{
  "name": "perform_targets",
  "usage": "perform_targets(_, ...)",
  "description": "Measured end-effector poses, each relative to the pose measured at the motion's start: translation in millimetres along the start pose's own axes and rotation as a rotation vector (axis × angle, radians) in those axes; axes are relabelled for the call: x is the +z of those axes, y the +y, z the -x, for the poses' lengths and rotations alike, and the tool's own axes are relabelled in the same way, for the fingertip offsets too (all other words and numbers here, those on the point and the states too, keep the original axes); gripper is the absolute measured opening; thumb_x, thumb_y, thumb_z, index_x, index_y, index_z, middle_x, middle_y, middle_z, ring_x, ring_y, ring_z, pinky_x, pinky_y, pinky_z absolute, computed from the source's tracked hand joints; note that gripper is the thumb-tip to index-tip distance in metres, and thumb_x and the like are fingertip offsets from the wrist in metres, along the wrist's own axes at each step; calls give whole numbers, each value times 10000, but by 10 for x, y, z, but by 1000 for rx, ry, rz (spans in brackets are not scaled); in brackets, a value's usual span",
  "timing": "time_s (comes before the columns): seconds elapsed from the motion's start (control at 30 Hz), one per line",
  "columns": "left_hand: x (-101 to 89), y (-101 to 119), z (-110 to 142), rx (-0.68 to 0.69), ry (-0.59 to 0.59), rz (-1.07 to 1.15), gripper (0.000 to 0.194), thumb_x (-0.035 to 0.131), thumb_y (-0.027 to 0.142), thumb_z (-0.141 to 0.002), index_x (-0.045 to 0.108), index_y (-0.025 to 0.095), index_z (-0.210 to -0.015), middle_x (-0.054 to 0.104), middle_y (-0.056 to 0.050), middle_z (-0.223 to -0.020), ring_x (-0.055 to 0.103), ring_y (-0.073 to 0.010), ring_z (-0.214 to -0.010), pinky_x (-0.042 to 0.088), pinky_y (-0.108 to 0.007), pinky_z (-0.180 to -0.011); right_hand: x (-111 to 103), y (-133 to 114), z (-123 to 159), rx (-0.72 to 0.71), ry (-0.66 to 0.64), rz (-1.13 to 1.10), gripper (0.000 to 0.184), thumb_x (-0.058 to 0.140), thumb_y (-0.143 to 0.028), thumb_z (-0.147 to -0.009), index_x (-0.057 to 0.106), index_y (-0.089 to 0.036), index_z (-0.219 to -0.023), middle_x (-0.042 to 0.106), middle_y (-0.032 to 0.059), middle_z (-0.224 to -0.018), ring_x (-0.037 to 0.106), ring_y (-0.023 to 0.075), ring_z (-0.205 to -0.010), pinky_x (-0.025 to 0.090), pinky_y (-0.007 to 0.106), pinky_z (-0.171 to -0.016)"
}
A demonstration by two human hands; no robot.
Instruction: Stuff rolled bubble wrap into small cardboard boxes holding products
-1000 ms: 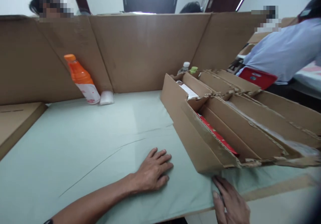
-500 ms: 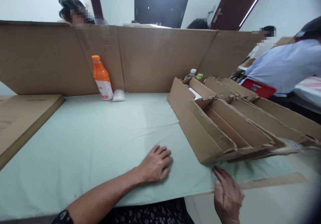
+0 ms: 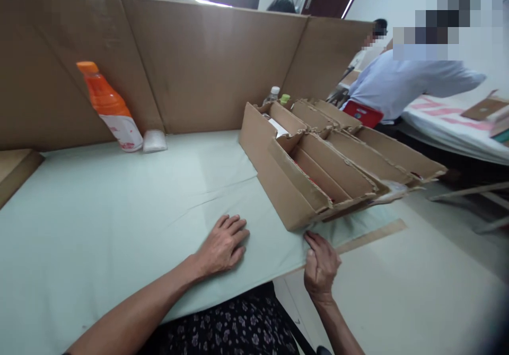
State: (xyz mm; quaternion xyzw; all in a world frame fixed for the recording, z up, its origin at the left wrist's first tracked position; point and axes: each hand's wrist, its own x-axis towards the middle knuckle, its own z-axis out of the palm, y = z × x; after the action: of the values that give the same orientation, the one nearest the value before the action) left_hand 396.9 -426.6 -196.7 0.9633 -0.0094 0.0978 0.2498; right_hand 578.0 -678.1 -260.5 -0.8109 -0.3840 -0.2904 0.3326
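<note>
My left hand [image 3: 222,242] lies palm down on the pale green tablecloth [image 3: 135,211], its fingers spread and nothing in them. At the front edge of the table, my right hand [image 3: 323,265] is closed, its fingers pressed together against the cloth's edge. Its fingertips are just below the near corner of a cardboard organizer box [image 3: 270,177] with several long compartments. A white item [image 3: 277,127] shows in one compartment; the bottoms of the others are mostly hidden.
An orange bottle [image 3: 109,111] with a white label stands against the cardboard partition [image 3: 214,63]. Beside it sits a small whitish packet [image 3: 155,141]. A flat carton [image 3: 18,166] lies at the left. Bottle caps show behind the box. A person in a light blue shirt [image 3: 393,84] sits at the right.
The view has turned to the right and tilted down, so everything appears shifted left and up. Both hands keep their places on the cloth and at the table edge.
</note>
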Motion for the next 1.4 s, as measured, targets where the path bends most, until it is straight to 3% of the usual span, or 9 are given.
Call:
perform_targets(0.8,25,-33,-1,-1,30,45,403,569,252,-872,596,210,-1272,554,-128,-1439,426,-334,-1388,278,-570,-1159,-4,-29,-2,54,-7,-21,353,379,-294,-964,683,-186,-1107,697,120,-1142,613,306,-1128,410,527,-1017)
perform_targets(1.4,7,-32,0,7,17,36,410,602,245,-865,601,206,-1273,551,-123,-1446,435,-335,-1384,292,-564,-1161,-11,0,-20,-36,-4,-50,321,401,-229,-967,666,-161,-1135,690,138,-1145,612,305,-1125,435,525,-993)
